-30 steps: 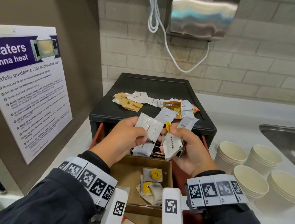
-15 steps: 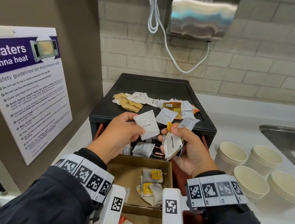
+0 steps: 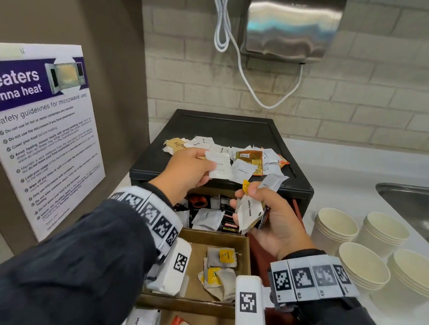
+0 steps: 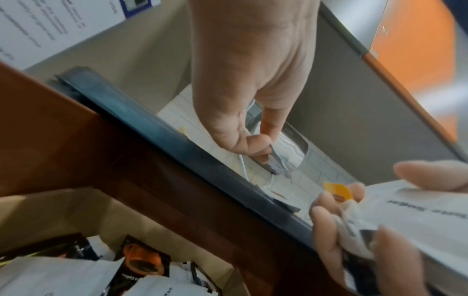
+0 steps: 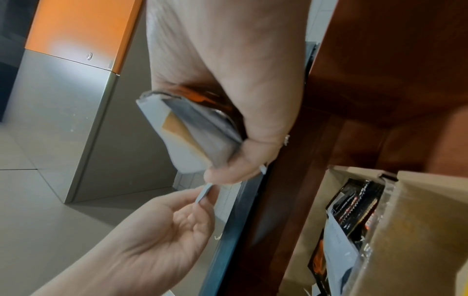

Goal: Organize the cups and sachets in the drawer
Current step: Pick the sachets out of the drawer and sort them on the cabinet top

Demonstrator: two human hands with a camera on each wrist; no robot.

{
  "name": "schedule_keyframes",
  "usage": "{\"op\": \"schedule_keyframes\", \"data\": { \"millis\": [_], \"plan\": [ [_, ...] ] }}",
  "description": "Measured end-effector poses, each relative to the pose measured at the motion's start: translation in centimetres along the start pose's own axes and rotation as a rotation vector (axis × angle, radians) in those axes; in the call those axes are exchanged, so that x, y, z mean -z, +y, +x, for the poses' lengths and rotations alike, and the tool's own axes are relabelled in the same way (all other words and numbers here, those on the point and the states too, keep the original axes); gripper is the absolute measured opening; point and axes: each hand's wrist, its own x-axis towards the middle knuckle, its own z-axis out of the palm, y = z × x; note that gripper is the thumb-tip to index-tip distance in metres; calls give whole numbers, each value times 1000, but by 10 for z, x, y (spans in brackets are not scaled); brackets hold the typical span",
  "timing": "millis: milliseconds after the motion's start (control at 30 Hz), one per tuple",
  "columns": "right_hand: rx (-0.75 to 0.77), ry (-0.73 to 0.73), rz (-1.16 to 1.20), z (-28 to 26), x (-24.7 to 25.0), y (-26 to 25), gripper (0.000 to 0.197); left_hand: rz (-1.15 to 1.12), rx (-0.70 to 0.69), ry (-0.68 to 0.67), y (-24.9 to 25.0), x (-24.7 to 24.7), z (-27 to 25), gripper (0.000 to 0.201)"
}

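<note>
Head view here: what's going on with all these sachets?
A person is sorting sachets. The left hand pinches one white sachet over the loose pile on top of the black drawer unit. The right hand grips a bundle of sachets above the open drawer, where more sachets and tea bags lie. Four stacks of paper cups stand untouched on the counter to the right.

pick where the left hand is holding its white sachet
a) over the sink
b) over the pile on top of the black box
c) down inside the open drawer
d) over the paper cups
b: the left hand pinches a white sachet above the pile of sachets on the black box.
</note>
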Motion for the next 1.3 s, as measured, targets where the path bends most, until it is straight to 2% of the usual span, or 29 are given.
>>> {"op": "schedule_keyframes", "data": {
  "millis": [67, 167, 233, 300, 400, 467, 533, 633, 700, 833, 967, 1100, 1300],
  "plan": [
    [0, 14, -1, 0, 0, 0, 20, 86, -30, 13, 3, -11, 11, 45],
    [2, 19, 10, 0, 1, -1, 20, 504, -113, 2, 9, -26, 21, 63],
    [9, 20, 26, 1, 3, -2, 17, 728, -162, -29, 14, -34, 20, 57],
    [13, 27, 55, 2, 5, -2, 13, 815, -208, -86, 17, -40, 17, 40],
    [13, 15, 100, 2, 5, -4, 9, 709, -232, -99, 10, -40, 17, 15],
    [9, -9, 119, 3, 5, -5, 6, 515, -232, -47, 4, -37, 12, 21],
    [9, -31, 139, 4, 6, -4, 14, 343, -249, -22, 1, -32, -2, 13],
    [14, -72, 134, 5, 7, -3, 9, 188, -158, -137, -5, -25, -22, 4],
    [3, -111, 110, 5, 7, -2, 9, 158, -94, -237, -10, -21, -30, 15],
    [-29, -155, 69, 5, 9, 1, 8, 227, -35, -337, -10, -16, -38, 35],
    [-60, -211, 48, 2, 7, 3, 14, 258, -15, -414, -11, -15, -44, 45],
    [-65, -264, 19, 4, 6, 6, 24, 263, -49, -335, -16, -9, -44, 43],
    [-74, -216, 26, 11, 10, 9, 33, 57, -27, -48, -19, 3, -41, 27]
  ]
}}
